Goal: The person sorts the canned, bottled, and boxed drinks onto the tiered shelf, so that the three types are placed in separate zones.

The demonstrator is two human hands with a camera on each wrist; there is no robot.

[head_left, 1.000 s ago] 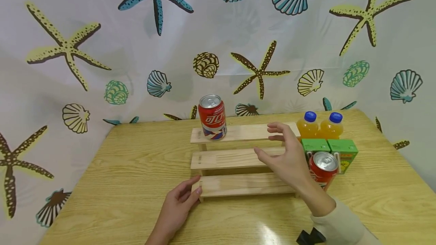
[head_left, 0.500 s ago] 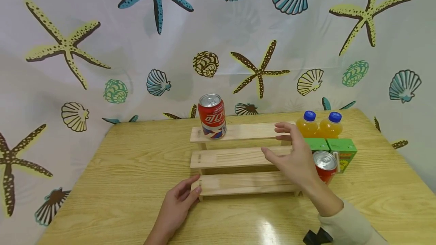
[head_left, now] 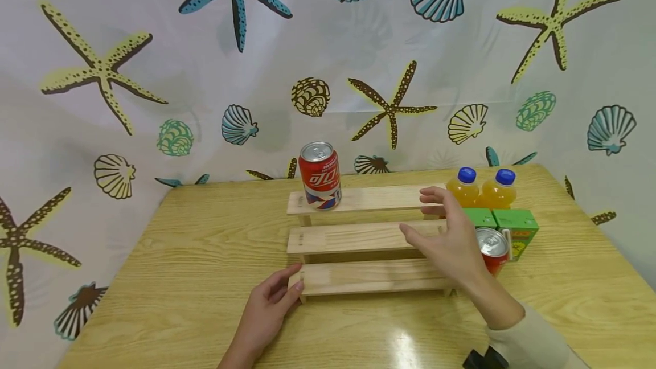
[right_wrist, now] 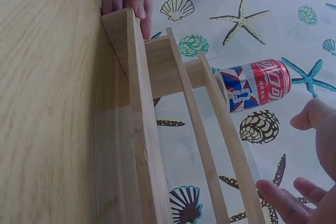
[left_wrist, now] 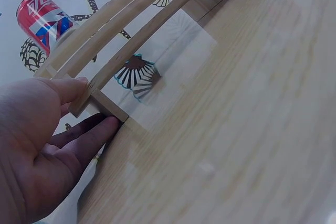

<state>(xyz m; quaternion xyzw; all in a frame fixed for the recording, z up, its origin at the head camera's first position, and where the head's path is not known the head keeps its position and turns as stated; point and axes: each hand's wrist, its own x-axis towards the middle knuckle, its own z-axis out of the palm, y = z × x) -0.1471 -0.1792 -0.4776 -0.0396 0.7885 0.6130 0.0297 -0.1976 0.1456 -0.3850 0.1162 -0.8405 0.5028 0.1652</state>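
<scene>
A three-tier wooden display rack (head_left: 369, 278) stands on the table. My left hand (head_left: 266, 306) grips its front left corner. The left wrist view shows the thumb on the lowest step's end and the fingers (left_wrist: 94, 137) against its leg. A red cola can (head_left: 320, 178) stands upright on the top step, at its left end. Above the rack's right end my right hand (head_left: 448, 238) holds nothing, its thumb and fingers spread apart in a loose curve. A second cola can (head_left: 493, 244) stands on the table just right of that hand, which partly covers it.
Behind the second can are two green drink cartons (head_left: 515, 229). Two orange juice bottles (head_left: 498, 189) with blue caps stand farther back. A white curtain (head_left: 328, 44) printed with starfish and shells hangs behind the wooden table (head_left: 215, 232).
My right hand has shifted to the right, toward the rack's right end and over part of the second can. My left hand, the rack and the can on top stay in place.
</scene>
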